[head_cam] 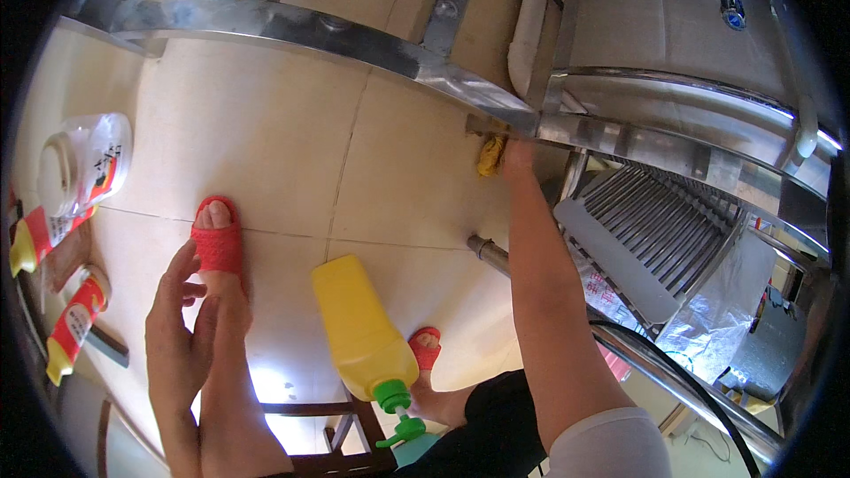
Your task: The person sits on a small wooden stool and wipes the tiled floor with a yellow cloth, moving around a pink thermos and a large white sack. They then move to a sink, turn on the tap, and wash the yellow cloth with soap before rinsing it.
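My right hand (519, 154) reaches down to the leg of a stainless steel frame, beside a crumpled yellow cloth (491, 156). Its fingers are partly hidden by the metal rail, so whether it grips the cloth or only touches it does not show. At the lower left, my left hand (178, 325) hangs in the air with nothing in it, fingers loosely bent and apart, above my leg and near a red slipper (219, 239). Between my arms is a yellow plastic bottle (362, 325) with a green pump top (393, 398).
Steel rails (319, 26) cross above the tiled floor, with a white drainpipe (528, 33) behind. A slatted metal rack (654, 232) and a black cable (690, 378) lie at right. Clear plastic jars (106, 159) and red-and-yellow containers (76, 325) stand at left. A wooden stool (319, 411) is below.
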Tool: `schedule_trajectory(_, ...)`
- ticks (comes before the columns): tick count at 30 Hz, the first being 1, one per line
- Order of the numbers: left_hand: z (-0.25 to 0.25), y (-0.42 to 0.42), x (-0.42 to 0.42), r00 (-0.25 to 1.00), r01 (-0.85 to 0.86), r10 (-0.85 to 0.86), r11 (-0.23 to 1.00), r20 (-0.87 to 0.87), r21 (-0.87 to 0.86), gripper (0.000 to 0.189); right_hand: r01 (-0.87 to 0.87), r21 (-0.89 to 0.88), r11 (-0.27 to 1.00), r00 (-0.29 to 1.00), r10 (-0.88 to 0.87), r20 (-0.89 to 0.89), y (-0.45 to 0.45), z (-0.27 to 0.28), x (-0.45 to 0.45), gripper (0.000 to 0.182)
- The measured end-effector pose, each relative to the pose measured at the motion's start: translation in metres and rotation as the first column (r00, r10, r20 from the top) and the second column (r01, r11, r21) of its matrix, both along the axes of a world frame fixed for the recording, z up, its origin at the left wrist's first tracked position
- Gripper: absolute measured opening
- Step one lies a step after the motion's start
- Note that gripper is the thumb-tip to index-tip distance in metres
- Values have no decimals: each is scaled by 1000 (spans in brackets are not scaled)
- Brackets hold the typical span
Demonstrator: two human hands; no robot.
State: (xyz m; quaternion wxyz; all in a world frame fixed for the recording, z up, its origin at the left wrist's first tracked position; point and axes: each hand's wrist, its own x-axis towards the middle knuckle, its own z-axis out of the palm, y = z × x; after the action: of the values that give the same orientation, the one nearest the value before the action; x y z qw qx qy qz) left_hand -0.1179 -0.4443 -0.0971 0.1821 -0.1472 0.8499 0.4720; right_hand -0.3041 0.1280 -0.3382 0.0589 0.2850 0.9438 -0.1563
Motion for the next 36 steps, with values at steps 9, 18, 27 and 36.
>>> schedule_trajectory(9, -4, -3, 11, 997, -56, 57, 998, 60, -23, 56, -149, 13, 989, 961, 148, -233, -142, 56, 58, 39)
schedule_trajectory(18, -10, -9, 24, 991, 50, -29, 984, 129, -169, 56, -21, 267, 964, 998, 35, -50, -37, 11, -34, 32)
schedule_trajectory(27, -23, -32, 58, 952, 205, -119, 931, 282, -301, 55, -123, 357, 926, 991, 97, 91, -19, 5, -49, 32)
schedule_trajectory(36, -20, -35, 63, 976, 107, -31, 930, 216, -351, 55, -18, 439, 898, 998, 43, -48, -30, -5, -19, 33)
